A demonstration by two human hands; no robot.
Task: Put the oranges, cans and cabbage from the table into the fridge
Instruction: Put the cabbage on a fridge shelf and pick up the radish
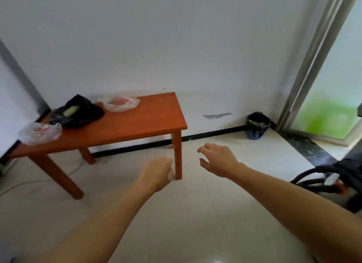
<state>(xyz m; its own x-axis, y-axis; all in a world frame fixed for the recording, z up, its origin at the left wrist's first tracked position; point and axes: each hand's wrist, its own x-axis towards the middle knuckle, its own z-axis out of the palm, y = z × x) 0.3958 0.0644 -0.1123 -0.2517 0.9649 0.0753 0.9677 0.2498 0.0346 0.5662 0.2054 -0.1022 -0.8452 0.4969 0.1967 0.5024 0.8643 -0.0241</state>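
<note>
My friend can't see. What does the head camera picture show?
Two empty hands, left hand and right hand, reach toward an orange wooden table. It holds a black bag and two clear plastic bags.

A white wall point(176, 47) runs behind the scene, with a grey patch of bare plaster point(216, 115) low down and a black skirting strip point(211, 133) along its foot. In the right corner stands a small bin point(257, 125) lined with a dark bag, touching the skirting. Just right of it rises a metal-framed sliding door point(311, 66) with frosted glass glowing green near the bottom, set on a dark stone threshold point(307, 147). The pale tiled floor point(195, 213) spreads across the foreground. At the right edge lies a dark appliance with a thick black hose point(313, 176). A thin pale cable point(29, 184) trails over the floor at the left
</note>
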